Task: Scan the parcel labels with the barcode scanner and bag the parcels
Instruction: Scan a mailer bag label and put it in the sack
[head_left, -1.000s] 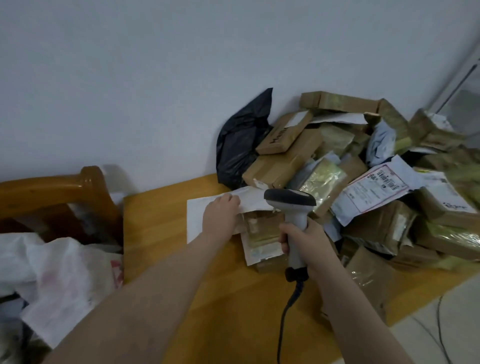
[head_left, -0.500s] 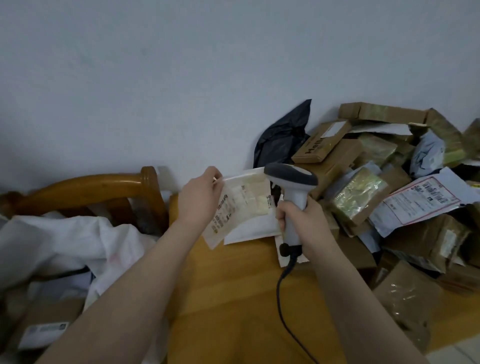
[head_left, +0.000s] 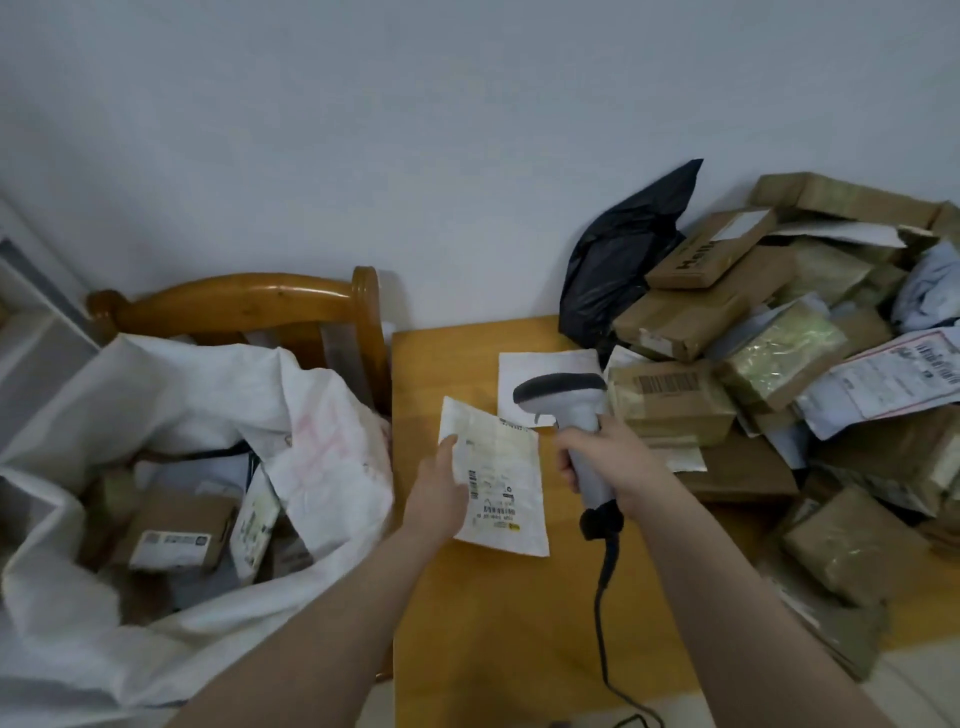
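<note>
My left hand (head_left: 439, 488) grips the left edge of a flat white parcel envelope (head_left: 501, 480), label side up, just above the yellow table (head_left: 457, 613). Barcodes show on its label. My right hand (head_left: 610, 460) is closed around the handle of a grey corded barcode scanner (head_left: 563, 400), whose head points left, over the envelope's top edge. To the left an open white woven sack (head_left: 322, 452) holds several scanned boxes (head_left: 176, 535). A heap of brown and taped parcels (head_left: 758, 364) covers the table's right side.
A wooden chair back (head_left: 249, 306) stands behind the sack, against the white wall. A black plastic bag (head_left: 618, 265) leans at the pile's left end. Another white envelope (head_left: 545, 374) lies flat behind the scanner. The scanner cable (head_left: 602, 613) trails toward the table's near edge.
My left hand has lifted the white envelope off the pile and brought it down and toward me, label up. The scanner has stayed in my right hand. My view has swung left, showing the sack.
</note>
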